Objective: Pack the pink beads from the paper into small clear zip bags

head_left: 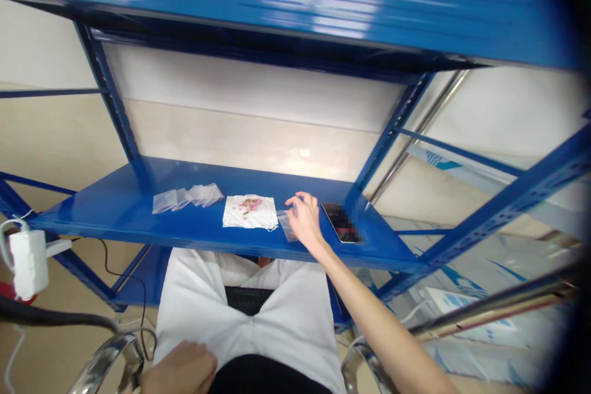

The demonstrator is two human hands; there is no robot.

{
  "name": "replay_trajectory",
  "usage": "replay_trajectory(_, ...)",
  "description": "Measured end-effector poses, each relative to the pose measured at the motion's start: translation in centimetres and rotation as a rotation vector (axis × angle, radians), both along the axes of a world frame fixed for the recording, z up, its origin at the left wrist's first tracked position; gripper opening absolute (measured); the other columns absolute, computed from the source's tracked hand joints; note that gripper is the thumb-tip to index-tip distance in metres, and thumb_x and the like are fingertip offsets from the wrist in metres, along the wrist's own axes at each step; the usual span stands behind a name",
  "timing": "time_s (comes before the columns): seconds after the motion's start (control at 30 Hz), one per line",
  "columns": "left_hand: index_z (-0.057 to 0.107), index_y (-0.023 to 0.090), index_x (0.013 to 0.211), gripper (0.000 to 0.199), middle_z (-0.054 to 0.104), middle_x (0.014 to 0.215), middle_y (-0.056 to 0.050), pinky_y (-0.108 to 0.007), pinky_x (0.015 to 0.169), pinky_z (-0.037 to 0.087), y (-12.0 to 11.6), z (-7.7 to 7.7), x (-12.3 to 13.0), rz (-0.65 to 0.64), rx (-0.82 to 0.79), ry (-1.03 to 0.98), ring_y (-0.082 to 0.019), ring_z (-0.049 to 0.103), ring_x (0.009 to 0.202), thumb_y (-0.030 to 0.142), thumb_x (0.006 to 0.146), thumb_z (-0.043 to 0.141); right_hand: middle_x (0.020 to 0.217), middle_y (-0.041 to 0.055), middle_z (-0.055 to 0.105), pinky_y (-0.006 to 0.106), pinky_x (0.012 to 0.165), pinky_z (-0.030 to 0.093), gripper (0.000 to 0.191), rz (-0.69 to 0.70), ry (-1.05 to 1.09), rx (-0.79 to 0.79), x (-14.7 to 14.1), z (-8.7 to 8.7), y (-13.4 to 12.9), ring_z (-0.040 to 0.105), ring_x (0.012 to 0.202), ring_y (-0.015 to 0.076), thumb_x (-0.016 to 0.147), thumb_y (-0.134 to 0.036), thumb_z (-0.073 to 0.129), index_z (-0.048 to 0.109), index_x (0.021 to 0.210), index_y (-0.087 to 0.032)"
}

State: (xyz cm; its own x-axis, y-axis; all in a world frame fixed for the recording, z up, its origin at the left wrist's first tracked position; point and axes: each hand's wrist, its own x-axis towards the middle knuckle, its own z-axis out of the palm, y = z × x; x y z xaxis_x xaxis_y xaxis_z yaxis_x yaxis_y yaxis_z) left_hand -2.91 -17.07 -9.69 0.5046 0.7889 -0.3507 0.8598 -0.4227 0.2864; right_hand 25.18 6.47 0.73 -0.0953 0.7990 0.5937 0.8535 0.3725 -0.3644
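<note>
My right hand (pixel 305 217) is over the right part of the blue shelf, its fingers apart, beside and partly over a clear plastic bag (pixel 285 225). Left of that bag lies a white cloth or tissue (pixel 231 215) with small pink and green bits (pixel 250 204) heaped on it. Several clear bags (pixel 187 197) overlap in a row farther left. A dark phone or tablet (pixel 340 223) lies just right of my right hand. My left hand (pixel 182 369) rests low on my lap, blurred; its fingers look curled, and whether it holds anything is hidden.
An upper blue shelf beam (pixel 295 6) crosses above the blue work shelf (pixel 138 221). Blue posts stand at both sides. A white power adapter (pixel 28 261) hangs at the left. Chrome chair arms (pixel 108 363) flank my legs. Boxes (pixel 503 271) are at the right.
</note>
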Motion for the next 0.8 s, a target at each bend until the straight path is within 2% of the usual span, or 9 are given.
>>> replay_trajectory(0.07, 0.067, 0.02, 0.09, 0.033, 0.071, 0.09, -0.011, -0.038, 0.077, 0.05, 3.0, 2.3, 2.0, -0.04, 0.063, -0.018, -0.028, 0.068, 0.086, 0.024, 0.094, 0.035, 0.123, 0.0122, 0.051, 0.041, 0.09, 0.039, 0.023, 0.144, -0.112, -0.034, -4.1, 0.6, 0.9, 0.042, 0.113, 0.0288, 0.082, -0.012, 0.053, 0.067, 0.098, -0.021)
replay_trajectory(0.17, 0.064, 0.018, 0.089, 0.032, 0.071, 0.085, -0.011, -0.034, 0.072, 0.047, 7.1, 4.3, 3.7, -0.043, 0.182, -0.051, -0.026, 0.068, 0.08, 0.024, 0.095, 0.033, 0.122, 0.0113, 0.052, 0.04, 0.09, 0.037, 0.019, 0.266, -0.199, -0.03, -10.4, 1.1, 3.0, 0.04, 0.114, 0.0282, 0.086, -0.015, 0.054, 0.066, 0.101, -0.021)
replay_trajectory(0.27, 0.061, 0.019, 0.086, 0.032, 0.07, 0.082, -0.009, -0.03, 0.07, 0.044, 9.4, 5.4, 2.9, -0.007, 0.235, -0.131, -0.024, 0.067, 0.08, 0.026, 0.098, 0.033, 0.121, 0.0111, 0.052, 0.041, 0.092, 0.034, 0.022, 0.326, -0.242, -0.007, -15.7, 1.4, 5.3, 0.038, 0.115, 0.0281, 0.09, -0.017, 0.054, 0.064, 0.109, -0.021)
replay_trajectory(0.37, 0.059, 0.019, 0.084, 0.033, 0.069, 0.081, -0.008, -0.029, 0.068, 0.041, 9.9, 5.9, 0.9, 0.07, 0.291, -0.161, -0.022, 0.066, 0.077, 0.025, 0.099, 0.031, 0.122, 0.0109, 0.052, 0.04, 0.092, 0.032, 0.031, 0.41, -0.337, -0.012, -19.5, 1.9, 7.7, 0.038, 0.114, 0.0268, 0.09, -0.011, 0.052, 0.063, 0.117, -0.022)
replay_trajectory(0.43, 0.058, 0.018, 0.082, 0.033, 0.069, 0.081, -0.008, -0.028, 0.067, 0.039, 9.8, 6.1, 0.0, 0.079, 0.291, -0.17, -0.021, 0.066, 0.076, 0.025, 0.099, 0.031, 0.122, 0.0099, 0.054, 0.04, 0.092, 0.031, 0.034, 0.493, -0.44, -0.027, -21.1, 2.4, 9.3, 0.037, 0.116, 0.0266, 0.086, -0.006, 0.056, 0.067, 0.113, -0.023)
replay_trajectory(0.53, 0.058, 0.018, 0.081, 0.033, 0.069, 0.081, -0.008, -0.028, 0.067, 0.039, 10.1, 5.9, -0.3, 0.032, 0.276, -0.194, -0.02, 0.066, 0.076, 0.024, 0.099, 0.032, 0.116, 0.0088, 0.058, 0.04, 0.094, 0.028, 0.019, 0.615, -0.575, -0.045, -22.4, 3.3, 11.2, 0.039, 0.116, 0.0263, 0.083, -0.007, 0.062, 0.074, 0.091, -0.019)
replay_trajectory(0.6, 0.059, 0.018, 0.081, 0.032, 0.069, 0.082, -0.008, -0.029, 0.067, 0.04, 10.7, 5.7, 0.0, -0.01, 0.281, -0.198, -0.02, 0.066, 0.077, 0.024, 0.099, 0.033, 0.109, 0.009, 0.061, 0.039, 0.094, 0.028, 0.015, 0.656, -0.58, -0.028, -22.9, 4.0, 11.8, 0.041, 0.113, 0.0249, 0.084, -0.01, 0.062, 0.074, 0.081, -0.017)
replay_trajectory(0.7, 0.059, 0.018, 0.08, 0.031, 0.069, 0.082, -0.007, -0.029, 0.067, 0.041, 11.6, 5.7, 0.3, -0.023, 0.316, -0.179, -0.021, 0.065, 0.075, 0.024, 0.098, 0.035, 0.1, 0.0093, 0.064, 0.036, 0.091, 0.032, 0.017, 0.622, -0.404, 0.033, -22.8, 5.2, 11.1, 0.047, 0.106, 0.0229, 0.089, -0.016, 0.058, 0.073, 0.083, -0.016)
replay_trajectory(0.8, 0.058, 0.018, 0.079, 0.031, 0.067, 0.078, -0.007, -0.03, 0.068, 0.043, 11.2, 6.3, 0.2, 0.022, 0.404, -0.202, -0.02, 0.064, 0.074, 0.024, 0.099, 0.034, 0.091, 0.0073, 0.067, 0.033, 0.086, 0.038, 0.019, 0.566, -0.066, 0.046, -21.5, 6.2, 7.8, 0.053, 0.094, 0.0205, 0.091, -0.022, 0.054, 0.071, 0.085, -0.016)
